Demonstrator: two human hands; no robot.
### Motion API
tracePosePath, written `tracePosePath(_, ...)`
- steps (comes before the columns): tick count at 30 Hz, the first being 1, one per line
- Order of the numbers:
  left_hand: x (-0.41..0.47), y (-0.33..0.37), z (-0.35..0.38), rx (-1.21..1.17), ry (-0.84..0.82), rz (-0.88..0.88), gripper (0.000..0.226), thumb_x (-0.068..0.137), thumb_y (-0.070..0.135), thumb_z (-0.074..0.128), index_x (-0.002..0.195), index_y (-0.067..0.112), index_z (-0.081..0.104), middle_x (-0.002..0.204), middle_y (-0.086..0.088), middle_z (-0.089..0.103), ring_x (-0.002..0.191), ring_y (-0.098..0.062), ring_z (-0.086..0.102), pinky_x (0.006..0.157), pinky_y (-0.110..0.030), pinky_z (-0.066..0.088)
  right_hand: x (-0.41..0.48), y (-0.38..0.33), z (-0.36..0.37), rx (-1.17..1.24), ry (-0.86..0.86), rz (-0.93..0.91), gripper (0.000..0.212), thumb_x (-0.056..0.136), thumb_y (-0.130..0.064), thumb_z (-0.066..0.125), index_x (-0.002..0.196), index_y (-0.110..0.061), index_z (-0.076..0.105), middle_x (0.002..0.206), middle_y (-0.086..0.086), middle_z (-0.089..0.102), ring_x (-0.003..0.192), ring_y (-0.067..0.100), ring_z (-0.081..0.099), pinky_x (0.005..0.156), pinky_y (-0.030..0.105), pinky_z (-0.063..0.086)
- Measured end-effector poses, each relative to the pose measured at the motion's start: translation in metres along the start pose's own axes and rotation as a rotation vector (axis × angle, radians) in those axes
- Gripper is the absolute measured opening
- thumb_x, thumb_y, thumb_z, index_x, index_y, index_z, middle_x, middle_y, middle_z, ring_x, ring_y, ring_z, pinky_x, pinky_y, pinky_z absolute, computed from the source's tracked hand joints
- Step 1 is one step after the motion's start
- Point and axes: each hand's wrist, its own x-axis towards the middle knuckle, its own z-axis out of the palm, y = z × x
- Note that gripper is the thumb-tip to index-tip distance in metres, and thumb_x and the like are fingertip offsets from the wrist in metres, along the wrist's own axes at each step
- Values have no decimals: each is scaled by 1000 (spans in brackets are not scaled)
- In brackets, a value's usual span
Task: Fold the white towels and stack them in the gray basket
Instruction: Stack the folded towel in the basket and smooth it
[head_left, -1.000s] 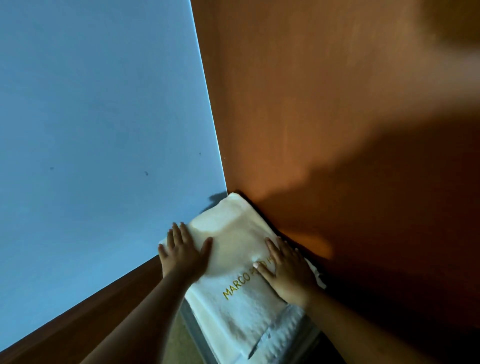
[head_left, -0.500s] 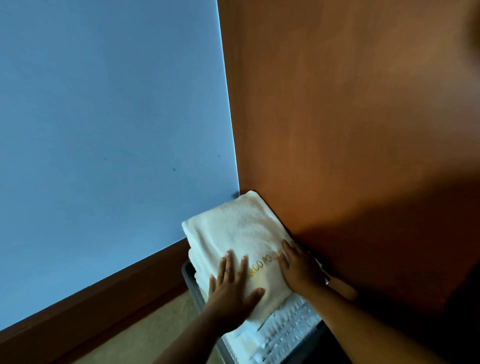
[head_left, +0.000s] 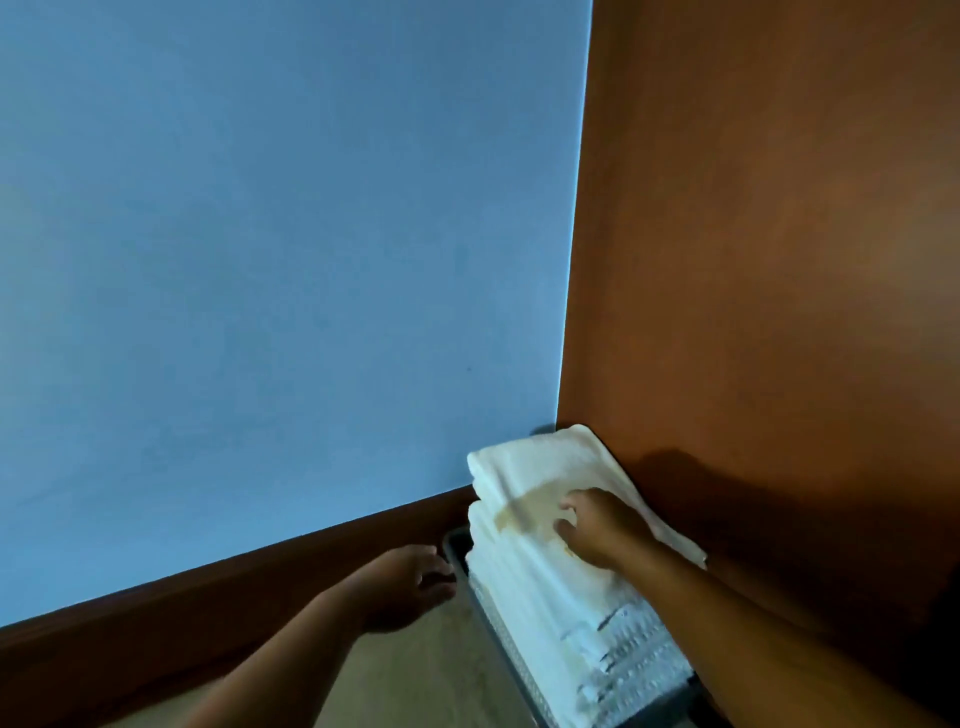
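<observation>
Head view: right hand (head_left: 602, 525) on white towels (head_left: 545, 462), grip unclear, gold lettering (head_left: 530, 506) unreadable; left hand (head_left: 410, 579) slack, empty, beside basket (head_left: 453, 543)

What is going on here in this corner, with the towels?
A person is stacking folded white towels in a gray basket that stands in the corner between a blue wall and a brown panel. The right hand rests on the top towel. The left hand is off the pile, beside the basket's rim, and holds nothing. The pile rises above the rim.
</observation>
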Motion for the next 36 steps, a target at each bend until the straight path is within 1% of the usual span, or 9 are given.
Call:
tracePosePath(2,-39,-36,1,-52,2,-76,48,99,52,52,143,31,53,159,4,37,132,-12,52,111,-32,41,-15,-47,9,33,6,-62,38,92,-46,52,125,-30,61,130,-6,63,117,19,60,85,29,47)
tracePosePath(6,-129,-121,19,-201,65,-271,42,99,45,55,139,31,54,149,5,50,130,-10,52,112,-36,43,-54,-148,43,131,-56,-200,30,92,-42,58,119,-31,65,118,-7,66,108,17,63,85,28,48)
tracePosePath(13,-281,-225,71,-394,69,-604,36,97,50,57,132,40,56,148,9,50,128,-11,53,113,-41,42,-119,-280,127,189,-305,-382,23,91,-43,61,111,-33,67,108,-11,70,95,11,66,84,30,54)
tracePosePath(16,-334,-253,88,-453,142,-712,38,99,47,57,134,35,55,147,8,49,133,-13,49,114,-37,39,-141,-322,157,159,-417,-476,23,93,-45,59,113,-37,65,102,-16,67,89,4,63,81,31,55)
tracePosePath(20,-399,-276,114,-546,299,-849,28,98,45,59,125,37,59,142,4,55,127,-14,54,109,-35,43,-166,-371,189,146,-523,-575,23,93,-42,60,113,-35,67,93,-16,66,86,4,63,81,31,56)
tracePosePath(25,-474,-286,157,-615,275,-968,19,100,47,56,119,44,56,144,11,53,130,-11,53,111,-33,42,-196,-429,230,139,-650,-696,22,96,-38,57,116,-33,66,94,-14,66,73,5,63,67,27,52)
tracePosePath(30,-538,-304,176,-613,398,-1094,33,100,43,57,130,31,63,135,12,61,114,-7,63,99,-25,47,-246,-489,273,159,-746,-745,24,94,-39,59,115,-30,68,96,-13,66,83,4,63,75,28,54)
tracePosePath(33,-571,-333,176,-641,430,-1122,29,99,40,59,126,31,64,124,13,67,104,-3,64,93,-23,51,-279,-524,302,166,-831,-731,24,94,-39,60,115,-32,68,99,-12,68,86,3,64,80,27,56)
tracePosePath(36,-600,-367,172,-640,456,-1133,16,98,36,62,114,37,62,115,14,68,106,-4,65,91,-22,50,-301,-560,330,152,-888,-696,27,94,-40,59,119,-31,66,108,-9,69,94,7,64,87,29,55)
